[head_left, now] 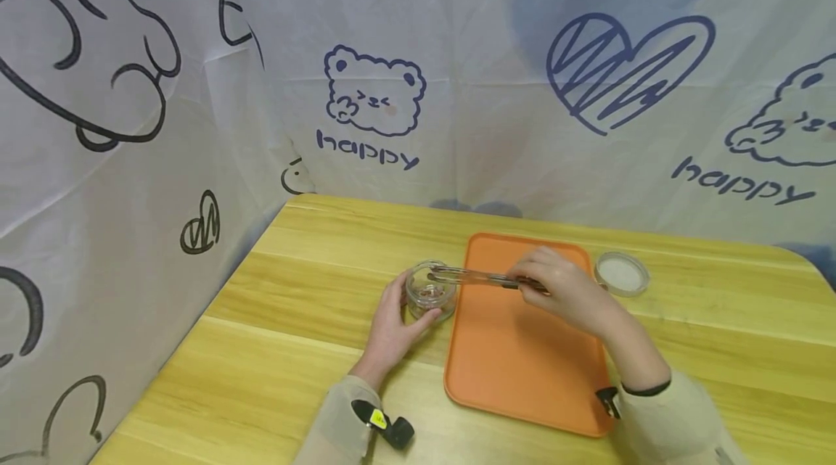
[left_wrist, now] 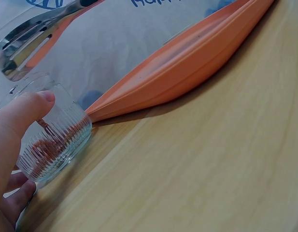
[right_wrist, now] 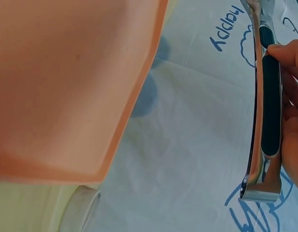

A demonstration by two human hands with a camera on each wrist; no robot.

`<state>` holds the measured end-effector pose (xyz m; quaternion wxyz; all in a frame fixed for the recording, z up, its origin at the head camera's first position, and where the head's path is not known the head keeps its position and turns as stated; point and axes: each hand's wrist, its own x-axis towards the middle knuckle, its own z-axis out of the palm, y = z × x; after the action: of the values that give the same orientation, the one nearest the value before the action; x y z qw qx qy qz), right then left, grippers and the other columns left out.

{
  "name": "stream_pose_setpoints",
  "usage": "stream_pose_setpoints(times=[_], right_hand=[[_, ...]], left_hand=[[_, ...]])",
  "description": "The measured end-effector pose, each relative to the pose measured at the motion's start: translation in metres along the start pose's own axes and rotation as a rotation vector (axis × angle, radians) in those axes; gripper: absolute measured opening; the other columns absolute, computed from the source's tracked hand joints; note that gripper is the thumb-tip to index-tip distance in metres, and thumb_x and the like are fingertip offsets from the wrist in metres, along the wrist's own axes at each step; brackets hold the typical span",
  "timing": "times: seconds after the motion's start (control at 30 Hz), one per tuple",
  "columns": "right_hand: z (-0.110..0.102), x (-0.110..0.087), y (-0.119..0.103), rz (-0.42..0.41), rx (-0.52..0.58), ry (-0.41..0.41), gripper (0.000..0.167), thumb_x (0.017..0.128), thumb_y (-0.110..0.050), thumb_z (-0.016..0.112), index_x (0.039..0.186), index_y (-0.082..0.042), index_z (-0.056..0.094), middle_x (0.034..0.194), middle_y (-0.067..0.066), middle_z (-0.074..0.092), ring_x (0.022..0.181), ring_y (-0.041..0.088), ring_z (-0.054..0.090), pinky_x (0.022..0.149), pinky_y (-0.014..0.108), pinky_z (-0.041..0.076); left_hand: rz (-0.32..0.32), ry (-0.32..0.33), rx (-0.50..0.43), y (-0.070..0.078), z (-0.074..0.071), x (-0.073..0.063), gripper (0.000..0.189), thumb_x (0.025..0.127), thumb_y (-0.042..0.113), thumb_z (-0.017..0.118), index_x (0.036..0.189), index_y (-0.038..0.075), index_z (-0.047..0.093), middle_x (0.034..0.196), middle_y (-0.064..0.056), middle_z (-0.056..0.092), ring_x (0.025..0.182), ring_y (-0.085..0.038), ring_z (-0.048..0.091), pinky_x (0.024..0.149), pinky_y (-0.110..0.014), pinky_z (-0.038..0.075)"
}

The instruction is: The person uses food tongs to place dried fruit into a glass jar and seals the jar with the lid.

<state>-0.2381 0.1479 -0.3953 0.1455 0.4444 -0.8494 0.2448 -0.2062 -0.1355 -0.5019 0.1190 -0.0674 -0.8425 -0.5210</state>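
Observation:
A ribbed glass jar (head_left: 431, 294) stands on the table, left of the orange tray, with small reddish-brown bits (left_wrist: 49, 150) at its bottom. My left hand (head_left: 395, 327) grips the jar, thumb on the near side and fingers round the other. My right hand (head_left: 555, 287) holds metal tongs (head_left: 480, 278) by their dark grips (right_wrist: 271, 104), level above the orange tray (head_left: 516, 371). The heads of the tongs are over the jar's mouth; in the left wrist view the slotted metal end (left_wrist: 23, 53) shows just above the rim.
A round clear lid (head_left: 622, 273) lies on the wooden table (head_left: 274, 349) to the right of the tray. White cloth (head_left: 483, 124) with blue drawings hangs behind the table and along its left side. Black straps with small devices sit at both wrists.

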Motion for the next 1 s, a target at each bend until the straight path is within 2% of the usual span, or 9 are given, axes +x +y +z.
stream_pose_setpoints(times=[0.13,0.27,0.47,0.67,1.0], right_hand=[[0.0,-0.011,0.0,0.018,-0.025,0.044,0.025,0.078,0.001,0.074,0.102,-0.006,0.068,0.099,0.002,0.063,0.09,0.018,0.055,0.069,0.036,0.051],[0.0,-0.022,-0.002,0.073,-0.055,0.092,0.03,0.075,0.0,0.078,0.104,-0.004,0.068,0.1,0.004,0.063,0.093,0.02,0.056,0.07,0.039,0.053],[-0.001,-0.035,-0.012,0.259,-0.03,0.163,0.029,0.074,0.003,0.077,0.101,-0.003,0.068,0.099,0.006,0.063,0.087,0.021,0.057,0.065,0.036,0.054],[-0.004,-0.044,-0.023,0.421,-0.008,0.198,0.031,0.077,0.002,0.074,0.107,-0.003,0.067,0.102,0.01,0.063,0.088,0.025,0.056,0.068,0.041,0.054],[-0.007,-0.06,-0.031,0.514,-0.003,0.237,0.031,0.079,0.004,0.072,0.11,-0.002,0.067,0.104,0.014,0.063,0.088,0.029,0.059,0.067,0.044,0.054]], left_hand=[[-0.01,-0.004,0.001,0.0,0.0,-0.001,0.083,0.078,0.032,0.08,0.144,0.009,0.036,0.137,-0.013,0.045,0.118,-0.024,0.049,0.103,-0.037,0.041],[-0.007,-0.003,0.003,-0.001,0.001,-0.001,0.084,0.078,0.034,0.079,0.145,0.009,0.035,0.137,-0.013,0.045,0.118,-0.025,0.049,0.103,-0.039,0.041],[-0.016,-0.004,0.003,-0.002,0.002,-0.001,0.084,0.078,0.034,0.079,0.144,0.008,0.035,0.137,-0.013,0.045,0.117,-0.024,0.05,0.103,-0.038,0.041],[-0.012,0.004,0.005,-0.003,0.001,0.0,0.082,0.078,0.03,0.08,0.144,0.008,0.036,0.136,-0.013,0.046,0.117,-0.024,0.05,0.102,-0.038,0.042],[-0.005,0.003,0.005,-0.002,0.002,0.0,0.081,0.078,0.029,0.08,0.143,0.009,0.037,0.135,-0.015,0.047,0.115,-0.024,0.051,0.101,-0.038,0.043]])
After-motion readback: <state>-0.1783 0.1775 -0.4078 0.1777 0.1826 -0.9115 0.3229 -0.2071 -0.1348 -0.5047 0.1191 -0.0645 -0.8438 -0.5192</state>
